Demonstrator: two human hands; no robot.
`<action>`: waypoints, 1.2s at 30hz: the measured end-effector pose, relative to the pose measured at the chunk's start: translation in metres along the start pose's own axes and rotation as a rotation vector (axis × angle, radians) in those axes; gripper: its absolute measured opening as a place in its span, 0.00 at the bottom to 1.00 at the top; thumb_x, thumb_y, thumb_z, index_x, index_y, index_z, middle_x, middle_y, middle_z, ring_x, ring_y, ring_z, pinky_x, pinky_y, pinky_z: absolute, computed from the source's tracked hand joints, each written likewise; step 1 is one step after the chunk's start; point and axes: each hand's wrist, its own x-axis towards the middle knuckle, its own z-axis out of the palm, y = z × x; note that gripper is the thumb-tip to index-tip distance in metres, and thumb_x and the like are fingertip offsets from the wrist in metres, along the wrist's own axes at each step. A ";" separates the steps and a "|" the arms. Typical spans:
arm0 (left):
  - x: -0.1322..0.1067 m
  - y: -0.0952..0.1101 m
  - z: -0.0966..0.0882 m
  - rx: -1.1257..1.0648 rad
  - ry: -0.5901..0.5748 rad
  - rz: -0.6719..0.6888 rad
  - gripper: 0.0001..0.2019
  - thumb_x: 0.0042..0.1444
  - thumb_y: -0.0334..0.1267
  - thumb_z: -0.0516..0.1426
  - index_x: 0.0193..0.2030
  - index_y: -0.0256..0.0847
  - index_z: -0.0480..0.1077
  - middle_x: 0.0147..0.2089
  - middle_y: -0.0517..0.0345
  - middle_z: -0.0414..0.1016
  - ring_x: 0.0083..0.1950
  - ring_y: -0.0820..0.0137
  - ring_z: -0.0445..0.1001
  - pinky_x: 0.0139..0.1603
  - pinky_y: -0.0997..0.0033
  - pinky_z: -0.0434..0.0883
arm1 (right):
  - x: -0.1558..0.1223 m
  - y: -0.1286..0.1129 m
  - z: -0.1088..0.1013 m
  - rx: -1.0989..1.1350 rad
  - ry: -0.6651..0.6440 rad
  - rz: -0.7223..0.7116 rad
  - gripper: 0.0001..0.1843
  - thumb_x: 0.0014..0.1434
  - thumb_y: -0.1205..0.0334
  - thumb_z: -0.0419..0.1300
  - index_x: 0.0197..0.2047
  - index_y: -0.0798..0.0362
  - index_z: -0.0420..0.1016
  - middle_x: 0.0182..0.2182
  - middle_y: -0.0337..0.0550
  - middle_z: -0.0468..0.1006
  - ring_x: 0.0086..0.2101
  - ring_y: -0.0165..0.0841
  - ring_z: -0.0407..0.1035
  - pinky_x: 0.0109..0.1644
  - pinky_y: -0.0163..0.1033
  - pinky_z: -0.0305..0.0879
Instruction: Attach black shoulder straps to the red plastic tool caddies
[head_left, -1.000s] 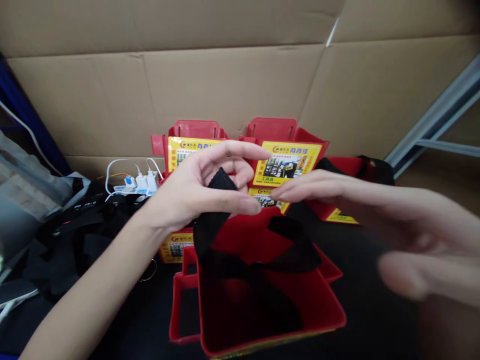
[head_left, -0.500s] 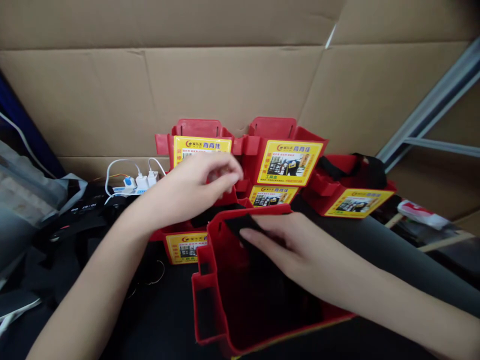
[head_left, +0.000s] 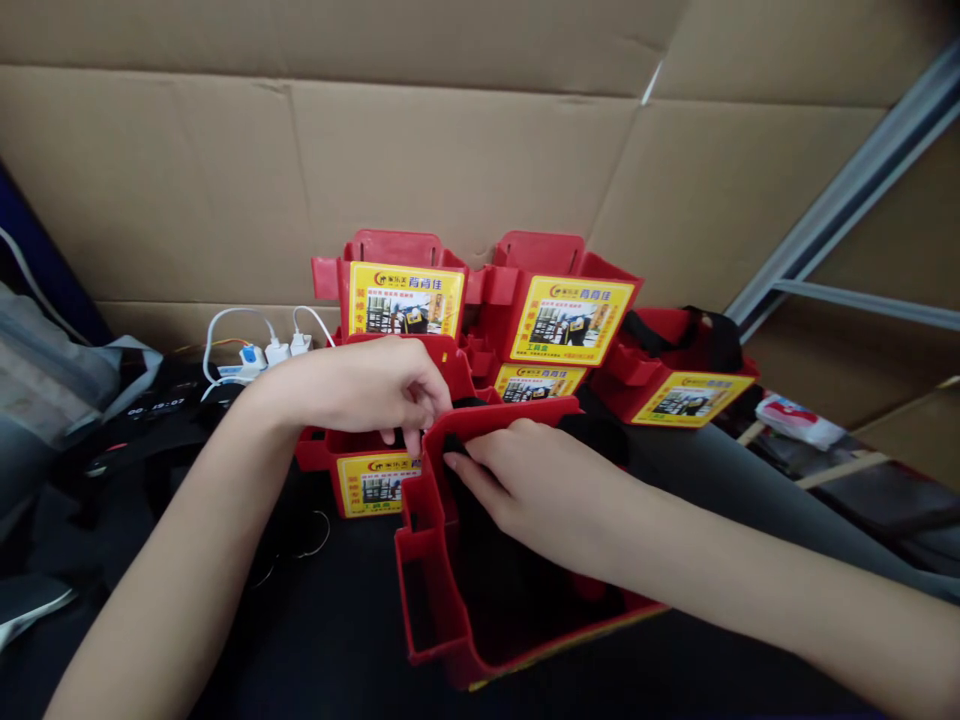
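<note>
red box (head_left: 491,420) | open-topped | black strap (head_left: 466,500) | partly inside, by far wall

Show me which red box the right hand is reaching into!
The front red box, nearest the camera: the right hand reaches into it. The other red boxes stand farther back, toward the cardboard.

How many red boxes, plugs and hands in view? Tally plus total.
Red boxes: 6
Plugs: 3
Hands: 2
Total: 11
Visible items only; more boxes could be hidden behind these.
</note>
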 end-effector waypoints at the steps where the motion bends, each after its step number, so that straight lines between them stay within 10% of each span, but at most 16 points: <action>1: 0.000 -0.001 0.000 0.000 -0.003 0.006 0.12 0.48 0.28 0.47 0.31 0.37 0.72 0.28 0.58 0.75 0.31 0.75 0.74 0.29 0.81 0.67 | 0.001 -0.001 0.000 -0.014 0.001 0.000 0.20 0.62 0.61 0.43 0.29 0.56 0.74 0.26 0.47 0.76 0.23 0.31 0.68 0.25 0.34 0.57; 36: 0.011 -0.011 -0.001 0.138 -0.054 0.088 0.08 0.47 0.26 0.50 0.25 0.35 0.69 0.22 0.63 0.68 0.24 0.79 0.65 0.24 0.83 0.59 | 0.008 0.001 0.007 -0.091 0.027 0.016 0.19 0.61 0.59 0.45 0.27 0.54 0.72 0.25 0.46 0.75 0.26 0.36 0.68 0.27 0.37 0.53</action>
